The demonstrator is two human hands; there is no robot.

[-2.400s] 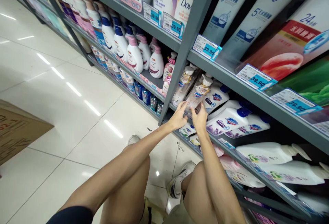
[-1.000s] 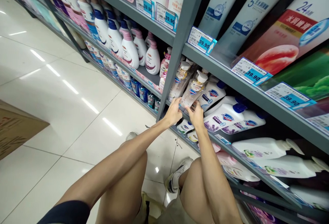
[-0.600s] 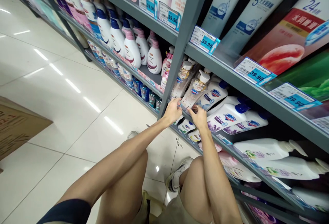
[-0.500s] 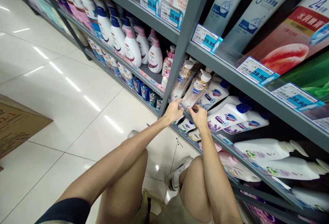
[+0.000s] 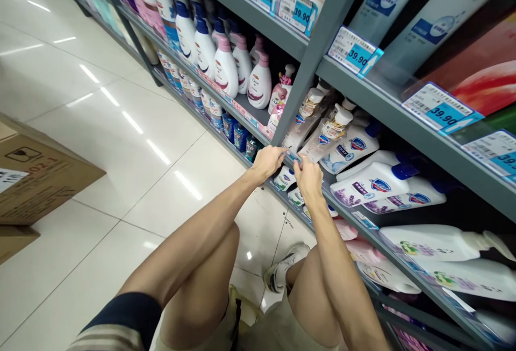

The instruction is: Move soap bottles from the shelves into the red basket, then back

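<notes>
My left hand [image 5: 269,162] is at the front edge of a grey shelf, thumb and index finger closed at the left end of a small blue-and-white price tag [image 5: 294,156]. At the tag's other end, my right hand [image 5: 309,178] is closed with its thumb and bent fingers against the shelf edge. Fingers cover part of the tag. Just behind it stand clear pump bottles [image 5: 325,135] with white tops. To their right is a white body wash bottle [image 5: 351,147] with a dark blue cap.
Lavender-print bottles [image 5: 373,181] lean farther right, and white pump bottles [image 5: 435,241] lie beyond them. Above juts a shelf edge with price tags [image 5: 355,52]. Dove bottles [image 5: 260,85] fill the left bay. A cardboard box [image 5: 52,171] stands on the tiled floor [image 5: 161,206].
My view has shifted, so the shelves appear farther right, and more of the cardboard box shows. My right hand has moved slightly down off the bottle's base; both hands stay at the shelf edge.
</notes>
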